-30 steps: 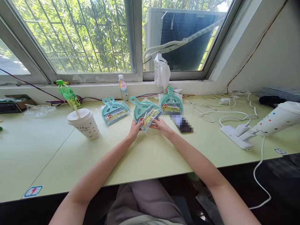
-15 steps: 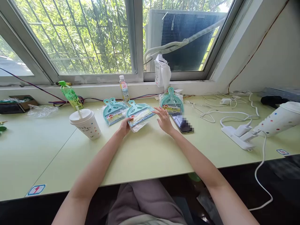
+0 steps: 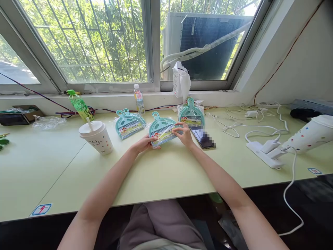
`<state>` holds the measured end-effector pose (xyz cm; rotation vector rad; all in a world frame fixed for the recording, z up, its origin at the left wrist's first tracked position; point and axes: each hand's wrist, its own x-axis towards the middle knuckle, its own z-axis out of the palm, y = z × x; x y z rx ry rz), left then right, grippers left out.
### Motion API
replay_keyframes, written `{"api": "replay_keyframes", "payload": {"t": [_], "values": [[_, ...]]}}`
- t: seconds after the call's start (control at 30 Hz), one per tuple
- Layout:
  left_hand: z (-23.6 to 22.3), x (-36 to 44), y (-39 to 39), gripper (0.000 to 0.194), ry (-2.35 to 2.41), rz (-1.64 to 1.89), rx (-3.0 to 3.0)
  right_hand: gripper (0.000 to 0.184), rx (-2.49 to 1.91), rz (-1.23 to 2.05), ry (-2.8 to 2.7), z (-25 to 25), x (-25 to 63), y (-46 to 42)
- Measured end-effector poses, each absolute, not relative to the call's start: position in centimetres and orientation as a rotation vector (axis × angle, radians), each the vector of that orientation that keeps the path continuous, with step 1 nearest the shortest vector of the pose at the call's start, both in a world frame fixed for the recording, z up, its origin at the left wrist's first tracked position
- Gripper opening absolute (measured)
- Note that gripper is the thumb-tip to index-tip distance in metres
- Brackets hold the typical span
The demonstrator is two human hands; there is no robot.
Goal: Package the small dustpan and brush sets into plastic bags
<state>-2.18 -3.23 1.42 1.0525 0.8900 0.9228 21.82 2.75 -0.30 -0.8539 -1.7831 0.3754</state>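
Observation:
Between my hands is a teal mini dustpan and brush set [image 3: 163, 125] in clear plastic wrap, with a yellow label strip along its lower part. My left hand [image 3: 145, 144] grips its lower left corner, thumb on the front. At its right edge, my right hand [image 3: 184, 134] pinches the wrap with fingers and thumb together. To the left lies another wrapped dustpan set [image 3: 129, 125] on the table. A third wrapped set [image 3: 191, 113] rests behind my right hand, near the wall. A phone [image 3: 203, 138] lies just right of that hand.
A lidded paper cup with a straw [image 3: 96, 137] stands left. Behind are a green bottle [image 3: 80, 105] and a clear bottle [image 3: 139, 99]. On the right, a white power strip [image 3: 262, 154], cables and a tilted dotted cup [image 3: 312, 133] lie on the table [image 3: 156, 177].
The held dustpan set has moved to the right and turned more toward me. My right hand has closed from spread fingers onto its right edge.

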Motion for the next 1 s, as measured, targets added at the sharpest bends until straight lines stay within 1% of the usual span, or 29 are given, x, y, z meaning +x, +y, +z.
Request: {"api": "replay_keyframes", "payload": {"t": [0.17, 0.3, 0.33, 0.37, 0.43, 0.47, 0.53, 0.6, 0.7, 0.77, 0.83, 0.87, 0.9, 1.0], "values": [[1.3, -2.4, -3.2, 0.057, 0.911, 0.849, 1.156, 0.027, -0.931, 0.384, -1.737, -0.6, 21.6, 2.9], [1.1, -2.0, -3.2, 0.064, 0.938, 0.848, 1.180, 0.034, -0.962, 0.474, -1.709, -0.9, 21.7, 3.3], [1.0, -1.9, -3.2, 0.065, 0.947, 0.858, 1.182, 0.035, -0.983, 0.518, -1.680, -1.0, 21.8, 3.4], [1.0, -1.8, -3.2, 0.066, 0.956, 0.865, 1.188, 0.041, -1.012, 0.574, -1.637, -1.2, 21.8, 3.5], [0.9, -1.7, -3.1, 0.067, 0.984, 0.864, 1.211, 0.061, -1.062, 0.737, -1.561, -1.5, 21.8, 3.8], [0.8, -1.7, -3.0, 0.068, 1.004, 0.863, 1.229, 0.069, -1.073, 0.836, -1.540, -1.6, 21.8, 3.9], [0.7, -1.6, -2.9, 0.073, 1.052, 0.898, 1.256, 0.070, -1.065, 1.013, -1.514, -1.8, 21.7, 4.2], [0.6, -1.5, -2.9, 0.084, 1.054, 1.009, 1.242, 0.067, -1.048, 1.099, -1.439, -1.9, 21.7, 4.5], [0.7, -1.3, -2.9, 0.109, 0.940, 1.182, 1.189, 0.071, -1.037, 1.076, -1.261, -1.6, 21.8, 4.6], [0.8, -1.1, -3.0, 0.126, 0.921, 1.179, 1.241, 0.074, -1.030, 1.046, -1.213, -1.4, 21.8, 4.6], [0.9, -0.9, -3.1, 0.135, 1.008, 1.144, 1.336, 0.073, -1.048, 1.011, -1.223, -1.2, 21.7, 4.3], [0.9, -0.8, -3.0, 0.133, 1.078, 1.153, 1.363, 0.072, -1.063, 0.994, -1.237, -1.2, 21.5, 4.1], [0.8, -0.8, -3.0, 0.127, 1.149, 1.183, 1.367, 0.071, -1.076, 0.981, -1.254, -1.1, 21.3, 3.9], [0.2, -0.9, -2.4, 0.090, 1.287, 1.267, 1.314, 0.070, -1.075, 0.978, -1.307, -0.9, 20.7, 3.0]]}}
